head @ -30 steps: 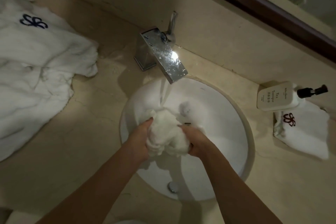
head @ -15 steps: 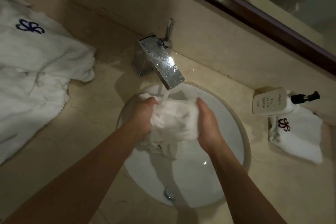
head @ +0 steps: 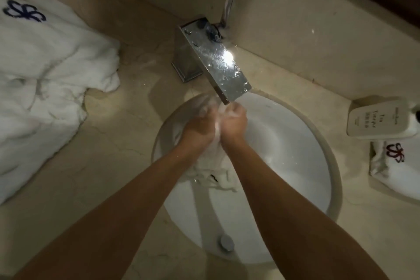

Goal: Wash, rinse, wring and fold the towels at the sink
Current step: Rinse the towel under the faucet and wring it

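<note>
Both hands, the left hand [head: 200, 126] and right hand [head: 234, 124], are curled tight side by side around a wet white towel [head: 211, 170], gripping it just under the faucet [head: 216, 61] spout, over the sink [head: 295, 143]; its loose end hangs below the wrists into the basin.

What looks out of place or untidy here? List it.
The bottle lies on its side on the counter, right of the sink. The large towel on the left sits in a rumpled heap, unfolded. Nothing looks spilled or broken.
</note>
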Demonstrator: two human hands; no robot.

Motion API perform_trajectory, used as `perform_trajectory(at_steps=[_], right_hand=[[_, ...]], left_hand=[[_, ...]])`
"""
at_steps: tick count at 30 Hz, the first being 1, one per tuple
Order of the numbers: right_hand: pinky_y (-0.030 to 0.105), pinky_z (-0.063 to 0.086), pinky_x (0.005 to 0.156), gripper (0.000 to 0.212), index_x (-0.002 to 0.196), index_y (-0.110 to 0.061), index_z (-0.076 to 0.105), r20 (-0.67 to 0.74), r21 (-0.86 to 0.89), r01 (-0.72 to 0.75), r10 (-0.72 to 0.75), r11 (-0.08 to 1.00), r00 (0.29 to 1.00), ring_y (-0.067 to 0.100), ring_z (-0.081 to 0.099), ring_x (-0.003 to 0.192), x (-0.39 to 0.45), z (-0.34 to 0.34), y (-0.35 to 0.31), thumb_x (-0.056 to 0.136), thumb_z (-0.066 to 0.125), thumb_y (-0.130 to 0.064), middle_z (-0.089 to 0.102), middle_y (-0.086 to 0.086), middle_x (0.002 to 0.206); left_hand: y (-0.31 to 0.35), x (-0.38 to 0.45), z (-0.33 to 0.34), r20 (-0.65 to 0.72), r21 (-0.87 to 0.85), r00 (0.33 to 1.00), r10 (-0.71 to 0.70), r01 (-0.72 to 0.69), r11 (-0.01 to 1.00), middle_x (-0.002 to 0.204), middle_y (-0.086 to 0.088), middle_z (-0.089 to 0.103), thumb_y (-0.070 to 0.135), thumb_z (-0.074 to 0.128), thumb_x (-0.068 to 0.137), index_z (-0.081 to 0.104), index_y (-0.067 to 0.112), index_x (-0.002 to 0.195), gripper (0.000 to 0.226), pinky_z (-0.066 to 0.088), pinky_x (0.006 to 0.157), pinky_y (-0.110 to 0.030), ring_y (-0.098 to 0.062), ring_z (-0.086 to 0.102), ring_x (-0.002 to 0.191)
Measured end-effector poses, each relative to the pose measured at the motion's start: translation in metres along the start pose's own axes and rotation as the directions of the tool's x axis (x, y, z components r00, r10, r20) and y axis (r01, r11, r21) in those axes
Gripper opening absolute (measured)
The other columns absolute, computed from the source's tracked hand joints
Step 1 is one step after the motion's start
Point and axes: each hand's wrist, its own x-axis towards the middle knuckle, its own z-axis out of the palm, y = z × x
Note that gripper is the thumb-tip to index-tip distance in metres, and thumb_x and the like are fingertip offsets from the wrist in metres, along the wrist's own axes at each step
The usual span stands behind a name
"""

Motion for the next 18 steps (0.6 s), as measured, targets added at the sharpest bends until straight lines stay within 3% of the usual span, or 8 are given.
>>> perform_trajectory(at_steps=[2, 6, 8, 10, 12, 14, 16, 18], right_hand=[[0.048, 0.054, 0.084, 0.027, 0.075, -0.022, 0.054, -0.008, -0.007, 0.011, -0.011, 1.000, 1.000, 0.030, 0.065, 0.089, 0.000, 0.002, -0.001, 0.072, 0.067, -0.046, 0.063, 0.006, 0.086], [0.034, 0.047, 0.076, 0.041, 0.100, -0.007, 0.064, 0.040, -0.135, 0.131, -0.126, 0.982, 0.991, 0.028, 0.059, 0.087, -0.010, 0.007, 0.010, 0.094, 0.051, -0.046, 0.062, 0.008, 0.085], [0.036, 0.049, 0.083, 0.044, 0.104, -0.002, 0.066, -0.129, -0.008, 0.047, -0.047, 0.999, 0.990, 0.032, 0.062, 0.092, 0.001, 0.005, 0.010, 0.101, 0.043, -0.039, 0.067, 0.014, 0.091], [0.042, 0.052, 0.080, 0.052, 0.087, -0.008, 0.067, -0.164, 0.024, 0.034, -0.030, 0.999, 0.986, 0.034, 0.064, 0.086, 0.004, 0.001, 0.014, 0.096, 0.032, -0.045, 0.069, 0.017, 0.087], [0.038, 0.046, 0.068, 0.042, 0.070, -0.016, 0.057, 0.000, -0.036, 0.048, -0.048, 0.998, 0.999, 0.026, 0.058, 0.071, -0.003, -0.009, 0.025, 0.096, 0.036, -0.041, 0.061, 0.008, 0.071], [0.040, 0.046, 0.064, 0.035, 0.069, -0.015, 0.058, 0.199, 0.014, -0.067, 0.063, 0.998, 0.978, 0.023, 0.059, 0.066, -0.018, -0.033, 0.038, 0.095, 0.051, -0.036, 0.061, 0.003, 0.067], [0.044, 0.056, 0.080, 0.027, 0.100, -0.006, 0.071, 0.419, 0.142, -0.368, 0.281, 0.919, 0.863, 0.031, 0.071, 0.091, -0.029, -0.061, 0.055, 0.096, 0.057, -0.028, 0.075, 0.012, 0.094], [0.041, 0.058, 0.082, 0.032, 0.122, -0.003, 0.065, 0.566, 0.186, -0.591, 0.406, 0.785, 0.717, 0.030, 0.072, 0.096, -0.041, -0.083, 0.068, 0.097, 0.055, -0.019, 0.074, 0.015, 0.108]], left_hand=[[0.002, 0.000, 0.001, 0.049, -0.042, 0.999, 0.003, -0.001, 0.999, 0.141, -0.017, 0.051, 0.040, 0.027, 0.103, 0.041, 0.010, 0.145, 0.053, 0.041, 0.099, -0.034, -0.033, 0.052, 0.126], [-0.007, 0.009, -0.003, 0.152, -0.440, 0.986, -0.073, 0.133, 0.888, 0.146, -0.013, 0.047, 0.032, 0.031, 0.107, 0.042, 0.005, 0.145, 0.048, 0.047, 0.093, -0.025, -0.029, 0.048, 0.132], [-0.003, -0.006, 0.003, 0.078, -0.204, 0.997, -0.026, 0.041, 0.978, 0.129, -0.012, 0.058, 0.023, 0.041, 0.105, 0.052, 0.002, 0.136, 0.039, 0.047, 0.073, -0.010, -0.025, 0.058, 0.118], [-0.004, -0.009, 0.007, -0.025, -0.022, 0.995, 0.093, -0.094, 0.995, 0.107, -0.016, 0.066, 0.031, 0.049, 0.100, 0.064, -0.002, 0.116, 0.040, 0.049, 0.072, -0.018, -0.026, 0.063, 0.102], [-0.003, -0.011, -0.001, -0.113, 0.067, 0.985, 0.127, -0.120, 0.991, 0.092, -0.022, 0.067, 0.041, 0.050, 0.100, 0.068, -0.005, 0.101, 0.049, 0.045, 0.078, -0.030, -0.027, 0.064, 0.090], [-0.011, -0.013, -0.010, -0.094, 0.078, 0.993, 0.066, -0.059, 0.995, 0.076, -0.019, 0.067, 0.032, 0.050, 0.102, 0.070, -0.001, 0.090, 0.040, 0.047, 0.066, -0.025, -0.024, 0.065, 0.072], [-0.024, -0.020, -0.016, -0.073, -0.149, 0.994, -0.083, 0.071, 0.986, 0.056, -0.005, 0.060, 0.017, 0.052, 0.099, 0.064, 0.006, 0.074, 0.030, 0.042, 0.042, -0.018, -0.010, 0.057, 0.045], [-0.033, -0.029, -0.014, 0.048, -0.457, 0.970, -0.238, 0.233, 0.858, 0.055, -0.005, 0.058, 0.005, 0.050, 0.095, 0.059, 0.009, 0.070, 0.027, 0.040, 0.039, -0.016, -0.012, 0.055, 0.043]])
